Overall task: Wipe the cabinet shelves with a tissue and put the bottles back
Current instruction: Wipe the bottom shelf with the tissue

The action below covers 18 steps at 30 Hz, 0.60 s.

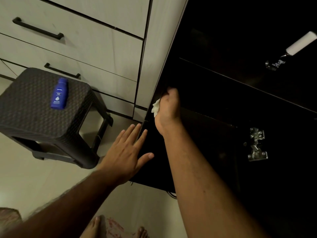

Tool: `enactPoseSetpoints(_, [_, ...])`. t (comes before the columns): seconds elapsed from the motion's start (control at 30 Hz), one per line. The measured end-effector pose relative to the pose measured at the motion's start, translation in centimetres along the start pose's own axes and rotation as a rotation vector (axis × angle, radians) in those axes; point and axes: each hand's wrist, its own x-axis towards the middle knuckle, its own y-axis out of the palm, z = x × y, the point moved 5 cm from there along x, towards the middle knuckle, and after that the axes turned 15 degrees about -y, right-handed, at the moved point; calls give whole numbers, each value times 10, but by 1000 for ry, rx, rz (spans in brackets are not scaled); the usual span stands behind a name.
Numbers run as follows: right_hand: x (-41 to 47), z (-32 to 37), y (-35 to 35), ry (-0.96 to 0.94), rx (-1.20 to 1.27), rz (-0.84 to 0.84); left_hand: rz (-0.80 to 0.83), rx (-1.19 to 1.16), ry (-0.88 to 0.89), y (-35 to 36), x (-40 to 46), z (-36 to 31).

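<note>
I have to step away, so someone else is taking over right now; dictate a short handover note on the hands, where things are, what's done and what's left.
Right hand grips the tissue, reaching into the dark open cabinet at its left edge.
Left hand is open, fingers spread flat at the cabinet's lower front edge.
The blue bottle stands on the dark stool, left of the cabinet, outside it.
Done: that bottle is out of the cabinet. How much of the shelves is wiped cannot be told; the interior is too dark.
Left: finish wiping, then put the bottle back.
</note>
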Motion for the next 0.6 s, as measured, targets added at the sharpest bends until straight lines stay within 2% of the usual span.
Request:
enactPoseSetpoints(0.03, [-2, 8, 5, 9, -7, 2, -3, -1, -1, -1, -1, 1])
enactPoseSetpoints(0.1, [-3, 31, 6, -96, 23, 15, -8, -1, -3, -1, -2, 1])
enactPoseSetpoints(0.2, [-8, 64, 6, -285, 143, 156, -4, -15, 10, -2, -1, 1])
enactPoseSetpoints(0.33, [-21, 71, 3, -380, -152, 323, -2, -14, 18, -1, 1, -3])
enactPoseSetpoints(0.47, [-22, 55, -1, -515, -388, 338, 15, 2, 19, 3, 1, -9])
enactPoseSetpoints(0.53, [-15, 43, -7, -493, -544, 326, 16, -6, 20, 4, 2, -13])
enactPoseSetpoints(0.6, [-3, 27, -14, -361, -688, 354, 14, -21, 27, 4, 2, -16])
